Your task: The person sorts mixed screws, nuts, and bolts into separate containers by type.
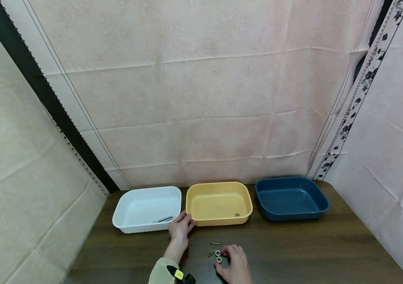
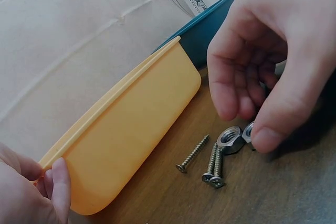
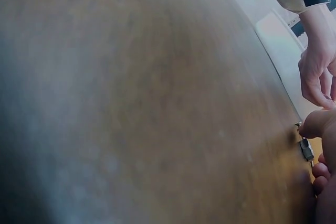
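With thumb and fingers my left hand (image 1: 181,227) pinches the near left corner of the rim of the yellow tray (image 1: 219,222). A small nut (image 1: 237,215) lies in that tray. On the table in front, my right hand (image 1: 235,263) hovers with thumb and fingers apart around two metal hex nuts (image 2: 230,139). Its thumb overlaps one nut in the left wrist view; whether they touch I cannot tell. Beside the nuts lie two screws (image 2: 217,166) close together, and a third screw (image 2: 193,153) lies apart. The right wrist view is mostly blurred tabletop.
Left of the yellow tray stands a white tray (image 1: 141,228) with several thin metal pieces (image 1: 164,219) inside. A dark blue tray (image 1: 293,215) stands on the right. All three line the back of the brown wooden table (image 1: 293,252), before a pale cloth (image 1: 201,98).
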`<state>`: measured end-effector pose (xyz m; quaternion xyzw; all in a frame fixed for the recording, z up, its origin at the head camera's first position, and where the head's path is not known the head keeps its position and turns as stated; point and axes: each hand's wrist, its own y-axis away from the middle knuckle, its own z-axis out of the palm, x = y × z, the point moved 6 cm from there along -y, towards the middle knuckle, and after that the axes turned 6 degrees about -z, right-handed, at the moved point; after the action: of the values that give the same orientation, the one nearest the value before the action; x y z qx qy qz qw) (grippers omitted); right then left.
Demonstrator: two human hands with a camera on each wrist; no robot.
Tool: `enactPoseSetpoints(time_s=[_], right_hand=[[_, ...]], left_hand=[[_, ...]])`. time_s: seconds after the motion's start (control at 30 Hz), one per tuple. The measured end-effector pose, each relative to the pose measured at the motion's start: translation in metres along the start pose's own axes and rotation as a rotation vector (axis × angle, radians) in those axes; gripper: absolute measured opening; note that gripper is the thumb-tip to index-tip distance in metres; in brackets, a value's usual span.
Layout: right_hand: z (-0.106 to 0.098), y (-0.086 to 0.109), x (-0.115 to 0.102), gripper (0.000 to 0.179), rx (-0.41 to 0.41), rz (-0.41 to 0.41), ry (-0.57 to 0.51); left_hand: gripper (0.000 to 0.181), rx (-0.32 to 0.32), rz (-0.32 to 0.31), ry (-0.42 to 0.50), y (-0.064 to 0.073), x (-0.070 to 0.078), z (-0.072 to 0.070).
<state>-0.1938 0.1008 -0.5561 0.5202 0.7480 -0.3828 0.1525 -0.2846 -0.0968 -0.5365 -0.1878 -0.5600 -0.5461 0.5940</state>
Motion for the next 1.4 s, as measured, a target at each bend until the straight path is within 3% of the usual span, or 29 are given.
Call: enactPoseSetpoints(time_s=[0.53,0.9,1.1,1.4], right_hand=[[-0.002,0.001,-0.004,0.026,0.036,-0.012,0.099],[-0.002,0.0,-0.003,0.02,0.012,-0.018,0.059],[-0.009,0.001,-0.001,0.021,0.081,-0.044,-0.021],[-0.025,-0.005,-0.001,0.028,0.204,-0.098,-0.019]], left_hand=[[0.04,-0.009,0.012,0.011,0.002,0.001,0.001],[0.041,0.001,0.015,-0.006,-0.001,-0.002,-0.001],[0.04,0.002,0.013,-0.002,0.002,-0.001,-0.001],[0.04,0.003,0.008,-0.008,0.001,0.001,0.0]])
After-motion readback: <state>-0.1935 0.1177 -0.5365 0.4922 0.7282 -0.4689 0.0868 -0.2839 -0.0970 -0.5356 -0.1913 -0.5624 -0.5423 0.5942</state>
